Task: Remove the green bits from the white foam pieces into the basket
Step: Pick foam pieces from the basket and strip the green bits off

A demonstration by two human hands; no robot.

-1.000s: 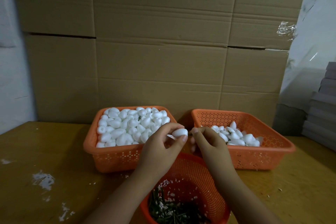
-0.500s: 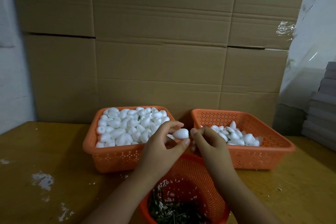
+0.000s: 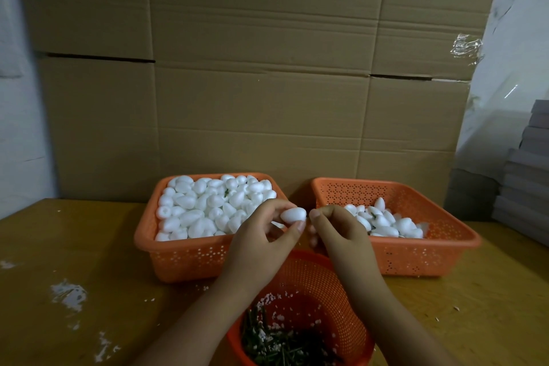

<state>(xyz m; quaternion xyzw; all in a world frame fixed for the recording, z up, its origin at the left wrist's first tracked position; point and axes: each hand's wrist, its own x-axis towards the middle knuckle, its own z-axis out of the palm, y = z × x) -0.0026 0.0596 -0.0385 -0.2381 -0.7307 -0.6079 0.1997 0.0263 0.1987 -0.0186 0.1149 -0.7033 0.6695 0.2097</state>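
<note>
Left hand [image 3: 261, 235] pinches a white egg-shaped foam piece [image 3: 293, 214] above the round orange mesh basket [image 3: 309, 279], right hand [image 3: 341, 229] fingertips pinched together at its tip.

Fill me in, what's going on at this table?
A person is stripping green bits off white foam pieces. The left hand holds one foam piece above the round basket, which already holds green bits and crumbs. The right hand has its fingers pinched together beside the piece's tip; whether they hold anything is too small to tell. The left tray is full of foam pieces; the right tray holds far fewer.
</note>
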